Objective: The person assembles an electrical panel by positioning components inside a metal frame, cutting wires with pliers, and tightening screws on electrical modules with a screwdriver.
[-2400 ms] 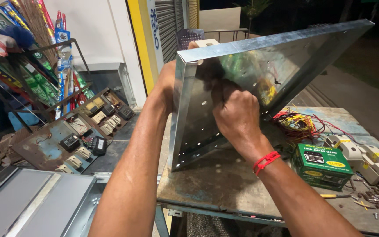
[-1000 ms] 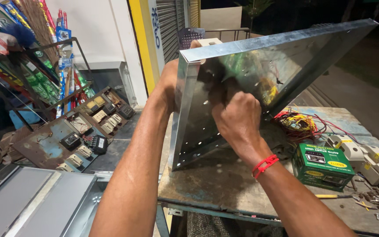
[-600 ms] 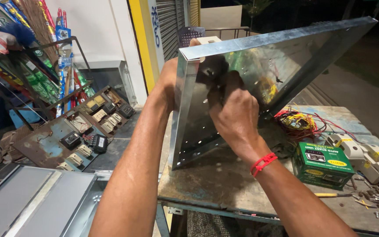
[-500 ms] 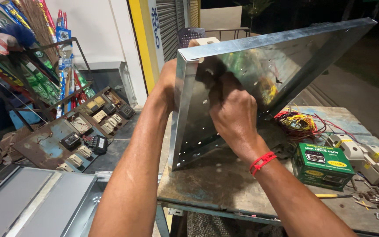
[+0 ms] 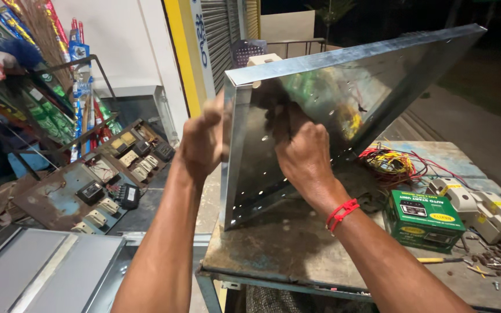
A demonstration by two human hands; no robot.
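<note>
Both grips on metal panel (image 5: 343, 110)

A worn, rust-stained worktop (image 5: 297, 255) on a pale metal frame is seen in the foreground. Behind it, a white wall (image 5: 129, 40) is bordered by a yellow post (image 5: 184, 52), and a grey roller shutter (image 5: 221, 29) is lowered beside it. A wire rack (image 5: 42, 116) packed with colourful packets and brooms is set at the left. Old switch boards (image 5: 88, 185) are laid on the dark floor, with grey metal sheets (image 5: 36, 278) nearer. Beyond, the street is dark; the scene is lit by artificial light.
</note>
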